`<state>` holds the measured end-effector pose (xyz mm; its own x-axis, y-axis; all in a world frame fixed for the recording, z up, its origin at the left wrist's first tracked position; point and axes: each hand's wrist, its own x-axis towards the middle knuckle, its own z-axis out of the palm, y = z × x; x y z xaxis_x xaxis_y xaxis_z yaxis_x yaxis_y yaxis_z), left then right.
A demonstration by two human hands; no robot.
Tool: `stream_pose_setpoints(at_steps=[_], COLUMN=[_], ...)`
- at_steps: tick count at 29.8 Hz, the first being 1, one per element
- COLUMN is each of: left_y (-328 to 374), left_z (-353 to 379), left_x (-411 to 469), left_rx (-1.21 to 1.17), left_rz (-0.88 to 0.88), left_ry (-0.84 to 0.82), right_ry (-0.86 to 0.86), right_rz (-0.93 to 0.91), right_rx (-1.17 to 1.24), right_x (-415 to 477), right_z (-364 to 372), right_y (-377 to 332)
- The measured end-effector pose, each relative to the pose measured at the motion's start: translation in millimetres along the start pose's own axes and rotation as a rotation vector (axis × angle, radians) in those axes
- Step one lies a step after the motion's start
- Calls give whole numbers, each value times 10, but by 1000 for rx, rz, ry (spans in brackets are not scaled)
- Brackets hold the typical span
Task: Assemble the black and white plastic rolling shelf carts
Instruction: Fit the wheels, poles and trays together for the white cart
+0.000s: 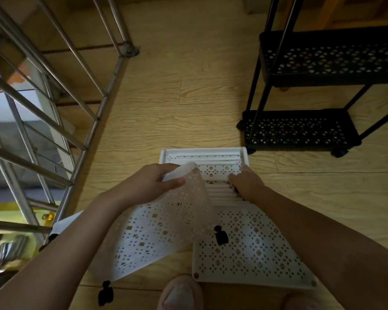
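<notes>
Left grip (159, 182) pinches the raised corner of a tilted white perforated shelf (157, 231); right grip (246, 182) apparently grasps white tubes (220, 193) lying in a white tray (202, 152) on the floor (177, 97)

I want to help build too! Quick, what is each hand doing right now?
Left hand: holds the corner of a white shelf panel.
Right hand: fingers on the white tubes; whether it grips one cannot be told.
</notes>
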<state>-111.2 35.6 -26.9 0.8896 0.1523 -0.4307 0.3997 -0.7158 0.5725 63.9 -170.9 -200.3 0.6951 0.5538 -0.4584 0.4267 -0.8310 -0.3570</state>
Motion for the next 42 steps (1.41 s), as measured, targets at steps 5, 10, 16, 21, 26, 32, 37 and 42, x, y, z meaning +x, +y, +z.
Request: stream_pose_setpoints(at_steps=[5, 10, 16, 21, 26, 32, 37, 42], left_y=[59, 179, 359, 634, 910, 1127, 1181, 1209], left_z=[23, 48, 111, 143, 175, 234, 199, 211], left_x=[-19, -26, -33, -116, -200, -304, -361, -412], left_rx=[-24, -14, 5, -59, -78, -67, -30, 54], left_rz=[-7, 13, 55, 129, 213, 261, 255, 311], left_ry=[-6, -6, 82, 210, 251, 270, 312, 291], right_ry=[99, 308, 480, 570, 481, 398, 331, 307], right_rz=[-172, -149, -167, -224, -280, -264, -249, -256], right_rx=[-174, 207, 580, 829, 736, 762, 986, 1041], right_x=[-106, -317, -965, -1535, -1976, -2180, -2267, -2337], right_z=[-87, -401, -904, -1107, -1209, -1271, -1336, -1445], right_y=[-4, -92, -326, -525, -615, -601, -601, -586])
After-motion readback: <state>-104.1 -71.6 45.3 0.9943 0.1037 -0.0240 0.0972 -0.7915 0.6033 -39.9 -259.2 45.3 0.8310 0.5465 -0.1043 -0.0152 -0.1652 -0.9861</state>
